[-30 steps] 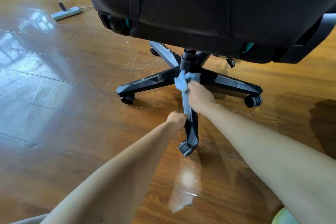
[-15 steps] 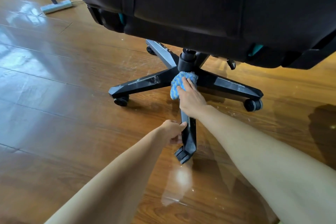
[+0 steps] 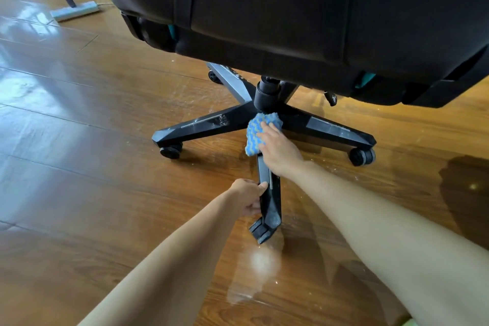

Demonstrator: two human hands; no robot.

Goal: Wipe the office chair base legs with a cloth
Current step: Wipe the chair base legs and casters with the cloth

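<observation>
Cloth (image 3: 255, 135) is blue and white, bunched up at the hub end of the near leg (image 3: 270, 201), right below the centre column (image 3: 266, 94) of the chair base. Right hand (image 3: 280, 151) lies on top of it, fingers fairly straight and close together, pressing it onto the leg rather than grabbing it. Left hand (image 3: 247, 197) sits further out on that same leg, thumb on top and fingers curled round its side, gripping it just above the caster (image 3: 260, 231). The left-side leg (image 3: 206, 126) and right-side leg (image 3: 330, 128) splay outward, both dusty looking. Black seat (image 3: 264, 8) fills the top. Glossy wood floor (image 3: 92, 167), with a white power strip (image 3: 75, 10) lying far back on the left.
</observation>
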